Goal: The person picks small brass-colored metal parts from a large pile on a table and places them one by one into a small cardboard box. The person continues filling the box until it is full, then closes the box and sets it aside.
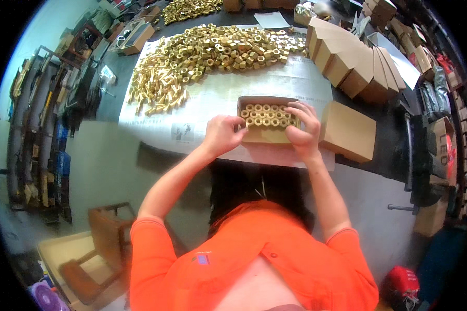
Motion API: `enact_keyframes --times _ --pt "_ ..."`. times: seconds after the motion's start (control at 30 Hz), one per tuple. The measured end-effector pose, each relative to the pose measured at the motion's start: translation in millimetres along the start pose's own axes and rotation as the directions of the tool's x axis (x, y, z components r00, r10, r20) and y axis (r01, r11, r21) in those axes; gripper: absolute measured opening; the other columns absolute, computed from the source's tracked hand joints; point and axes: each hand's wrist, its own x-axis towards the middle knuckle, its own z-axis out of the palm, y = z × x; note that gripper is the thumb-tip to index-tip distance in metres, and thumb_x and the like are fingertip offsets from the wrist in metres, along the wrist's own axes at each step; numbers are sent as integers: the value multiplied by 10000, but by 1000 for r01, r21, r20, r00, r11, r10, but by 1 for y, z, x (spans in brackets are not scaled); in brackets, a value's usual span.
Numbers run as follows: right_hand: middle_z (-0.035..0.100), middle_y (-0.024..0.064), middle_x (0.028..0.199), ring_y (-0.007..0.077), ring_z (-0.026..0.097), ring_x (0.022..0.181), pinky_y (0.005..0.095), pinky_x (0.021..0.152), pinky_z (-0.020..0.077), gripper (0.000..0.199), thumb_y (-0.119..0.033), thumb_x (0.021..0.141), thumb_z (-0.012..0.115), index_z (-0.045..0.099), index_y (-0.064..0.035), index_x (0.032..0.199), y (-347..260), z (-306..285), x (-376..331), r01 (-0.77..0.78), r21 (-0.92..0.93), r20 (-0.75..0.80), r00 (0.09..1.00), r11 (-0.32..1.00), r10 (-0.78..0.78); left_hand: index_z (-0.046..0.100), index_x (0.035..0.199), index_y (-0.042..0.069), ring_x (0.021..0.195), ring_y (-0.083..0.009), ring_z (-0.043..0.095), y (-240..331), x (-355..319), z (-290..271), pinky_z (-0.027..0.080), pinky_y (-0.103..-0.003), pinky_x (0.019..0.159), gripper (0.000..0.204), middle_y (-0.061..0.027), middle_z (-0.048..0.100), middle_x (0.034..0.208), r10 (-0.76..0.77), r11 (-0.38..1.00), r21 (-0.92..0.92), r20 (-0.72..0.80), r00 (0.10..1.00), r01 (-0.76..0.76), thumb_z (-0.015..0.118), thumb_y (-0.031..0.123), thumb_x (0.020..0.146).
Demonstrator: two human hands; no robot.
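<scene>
A small open cardboard box [259, 136] lies on the white sheet in front of me, with rows of brass hex nuts [267, 115] packed in its far half. My left hand [222, 133] rests at the box's left end, fingertips touching the nuts there. My right hand [303, 128] curls over the box's right end, fingers on the last nuts of the rows. Neither hand visibly lifts a nut. A big loose pile of brass nuts and fittings [213, 52] spreads across the sheet beyond the box.
A closed cardboard box [348, 130] sits just right of my right hand. A row of folded cardboard boxes [355, 65] stands at the back right. A white paper sheet [218, 98] covers the dark table. Shelves line the left wall; a wooden chair [106, 243] stands lower left.
</scene>
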Motion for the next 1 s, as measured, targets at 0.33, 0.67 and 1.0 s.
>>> enact_keyframes --times 0.33,0.67,1.0 --pt "681 124 972 328 561 1057 398 931 461 317 -89 596 565 685 -20 881 3 1 1 23 8 9 1000 1000 -23 726 722 136 638 -299 636 10 -2 12 484 -417 565 111 -106 639 636 45 949 316 -87 995 -15 719 245 705" --pt "689 113 918 324 567 1027 391 904 475 282 -117 576 580 693 -32 820 9 1 0 29 38 6 1000 999 -29 682 629 125 617 -301 639 22 23 10 486 -429 625 94 -104 643 634 117 735 634 233 965 -242 654 194 687" --pt "684 104 872 328 556 1021 387 888 472 233 -134 575 595 689 -39 768 15 6 -1 27 104 -20 999 994 -25 646 578 103 591 -309 628 13 29 9 481 -418 586 70 -131 621 607 161 762 578 271 949 -294 639 153 627"
